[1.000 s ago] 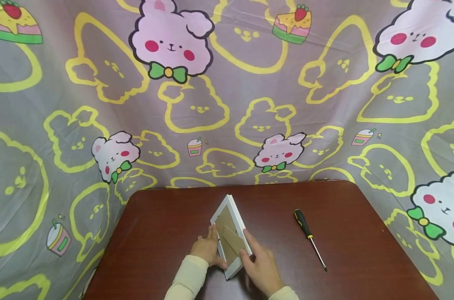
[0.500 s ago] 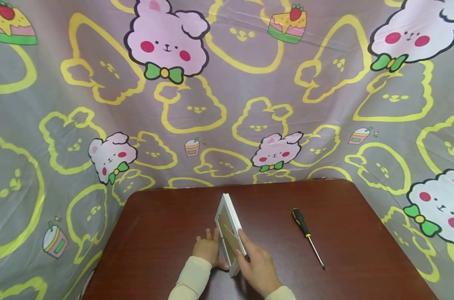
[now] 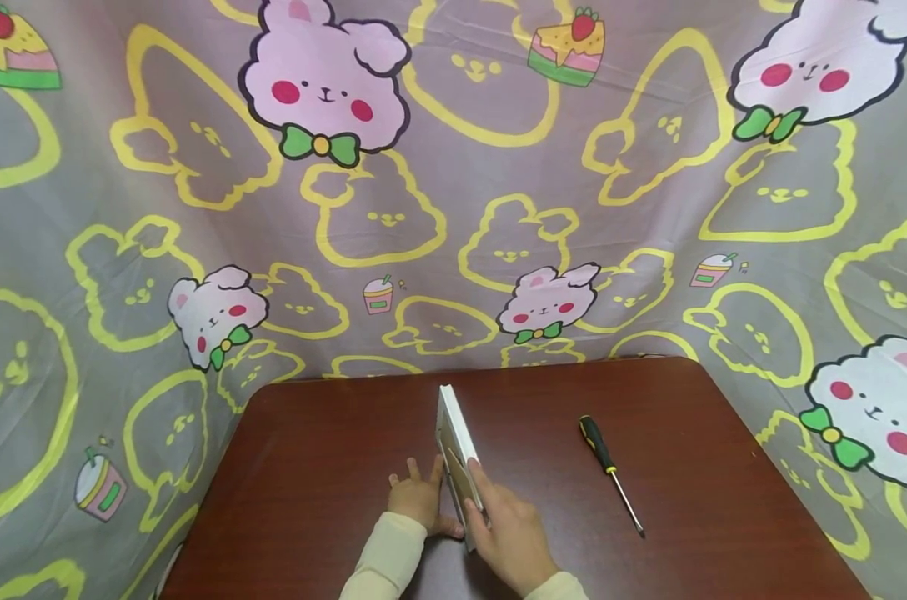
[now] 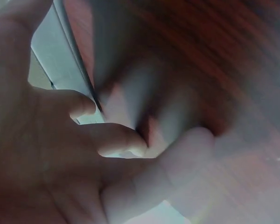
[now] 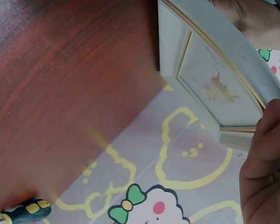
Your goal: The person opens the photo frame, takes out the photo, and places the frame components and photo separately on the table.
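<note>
A white picture frame (image 3: 458,427) stands on edge at the middle of the table, tilted, with its brown backing toward the left. My right hand (image 3: 517,533) grips its right side near the bottom, fingers over the front and thumb at the back. Beside its lower left edge, my left hand (image 3: 414,505) has its fingers spread, close against the frame and the tabletop. In the right wrist view, the front shows a gold-lined border around a small faint picture (image 5: 219,88). The left wrist view has a strip of the white frame (image 4: 60,51) behind the fingers.
A screwdriver (image 3: 598,446) with a black and yellow handle lies to the right, its tip toward the near side. The dark red-brown wooden table (image 3: 333,433) has patterned cloth (image 3: 453,183) hanging behind it and at both sides.
The frame has turned from showing its brown back and stand flap to nearly edge-on. My right hand has stayed on it; the left hand's fingers have spread a little beside it.
</note>
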A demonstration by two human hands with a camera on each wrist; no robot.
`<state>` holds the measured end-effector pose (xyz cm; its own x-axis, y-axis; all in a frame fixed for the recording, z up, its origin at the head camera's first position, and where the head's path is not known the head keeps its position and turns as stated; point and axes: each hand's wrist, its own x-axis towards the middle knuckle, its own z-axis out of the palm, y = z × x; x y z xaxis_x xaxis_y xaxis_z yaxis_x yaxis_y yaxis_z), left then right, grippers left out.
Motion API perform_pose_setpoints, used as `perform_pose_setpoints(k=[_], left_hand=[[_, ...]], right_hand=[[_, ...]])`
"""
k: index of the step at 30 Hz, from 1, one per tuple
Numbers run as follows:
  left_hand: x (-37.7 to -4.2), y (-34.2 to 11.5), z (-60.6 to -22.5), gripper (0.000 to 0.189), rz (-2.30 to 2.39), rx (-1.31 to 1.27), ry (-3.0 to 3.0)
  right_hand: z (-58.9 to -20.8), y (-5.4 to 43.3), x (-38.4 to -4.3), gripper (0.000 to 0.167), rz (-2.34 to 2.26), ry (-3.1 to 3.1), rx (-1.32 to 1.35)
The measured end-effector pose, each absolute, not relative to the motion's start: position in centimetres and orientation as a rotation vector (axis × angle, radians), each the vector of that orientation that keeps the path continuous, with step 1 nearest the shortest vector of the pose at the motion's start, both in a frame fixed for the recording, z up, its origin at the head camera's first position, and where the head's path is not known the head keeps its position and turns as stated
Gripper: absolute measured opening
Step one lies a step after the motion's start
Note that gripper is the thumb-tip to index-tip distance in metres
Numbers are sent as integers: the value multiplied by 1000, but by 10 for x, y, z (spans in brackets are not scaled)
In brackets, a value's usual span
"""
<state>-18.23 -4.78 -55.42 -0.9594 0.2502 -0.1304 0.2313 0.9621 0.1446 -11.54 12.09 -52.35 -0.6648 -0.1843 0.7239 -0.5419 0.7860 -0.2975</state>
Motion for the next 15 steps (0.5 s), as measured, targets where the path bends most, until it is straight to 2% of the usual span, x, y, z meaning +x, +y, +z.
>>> perform_pose_setpoints(k=[10,15], left_hand=[[-185,-40,-557,127,57,367,2961],[-183,-32,-557,110,22,271,2956]], right_hand=[[-520,120,-118,59,578,-2248,590],[-520,117,-118,49,513,-2277,605]])
